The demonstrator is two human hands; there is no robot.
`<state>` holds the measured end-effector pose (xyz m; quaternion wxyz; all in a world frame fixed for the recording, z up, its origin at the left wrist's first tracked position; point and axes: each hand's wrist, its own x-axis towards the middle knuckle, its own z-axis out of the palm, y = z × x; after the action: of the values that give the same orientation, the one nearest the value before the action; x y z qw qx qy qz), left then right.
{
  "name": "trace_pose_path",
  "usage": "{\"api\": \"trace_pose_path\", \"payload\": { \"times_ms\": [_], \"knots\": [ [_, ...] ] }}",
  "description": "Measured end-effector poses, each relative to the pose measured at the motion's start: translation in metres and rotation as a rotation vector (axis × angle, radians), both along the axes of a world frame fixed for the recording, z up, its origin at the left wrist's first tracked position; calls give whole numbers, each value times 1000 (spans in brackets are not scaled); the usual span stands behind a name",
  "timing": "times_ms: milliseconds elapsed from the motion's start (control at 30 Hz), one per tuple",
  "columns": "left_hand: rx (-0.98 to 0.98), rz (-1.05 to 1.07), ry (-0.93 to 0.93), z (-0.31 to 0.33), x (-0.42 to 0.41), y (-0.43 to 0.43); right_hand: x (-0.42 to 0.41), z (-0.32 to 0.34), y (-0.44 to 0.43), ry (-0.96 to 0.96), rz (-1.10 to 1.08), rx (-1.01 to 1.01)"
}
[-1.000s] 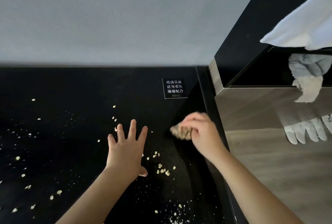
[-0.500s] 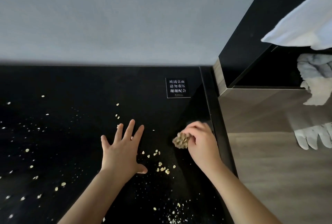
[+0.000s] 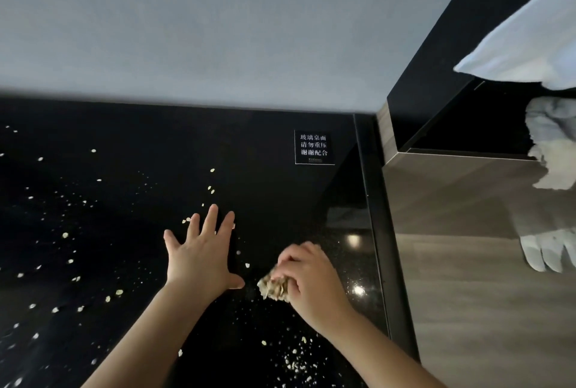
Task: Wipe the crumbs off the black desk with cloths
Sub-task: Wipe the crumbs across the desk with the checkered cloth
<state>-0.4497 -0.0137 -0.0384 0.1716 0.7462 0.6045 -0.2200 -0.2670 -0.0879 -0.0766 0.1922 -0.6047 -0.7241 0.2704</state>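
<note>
Lying scattered on the black desk (image 3: pixel 124 144), pale crumbs (image 3: pixel 118 292) are seen across the left and lower centre of the frame. A small tan wad (image 3: pixel 274 288), possibly a cloth, is gripped in the curled fingers of the right hand (image 3: pixel 308 281) at lower centre. The left hand (image 3: pixel 199 256) is laid flat just beside it, fingers straight and spread. A white-lettered label (image 3: pixel 314 147) is stuck near the desk's upper right corner. White fabric (image 3: pixel 530 45) is seen at the upper right edge.
</note>
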Motion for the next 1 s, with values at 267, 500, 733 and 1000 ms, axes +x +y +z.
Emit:
{"api": "trace_pose_path", "payload": {
  "times_ms": [267, 500, 733, 1000],
  "knots": [
    [-32, -175, -105, -2, 41, 1, 87, 5, 62, -38, -383, 261],
    [-32, -232, 4, -7, 60, 0, 112, -16, 60, -173, -334, 172],
    [-27, -293, 123, 6, 68, -4, 97, 3, -37, -111, -37, 22],
    [-22, -274, 143, 0, 69, -14, 135, 11, 48, -152, -429, 256]
  ]
}}
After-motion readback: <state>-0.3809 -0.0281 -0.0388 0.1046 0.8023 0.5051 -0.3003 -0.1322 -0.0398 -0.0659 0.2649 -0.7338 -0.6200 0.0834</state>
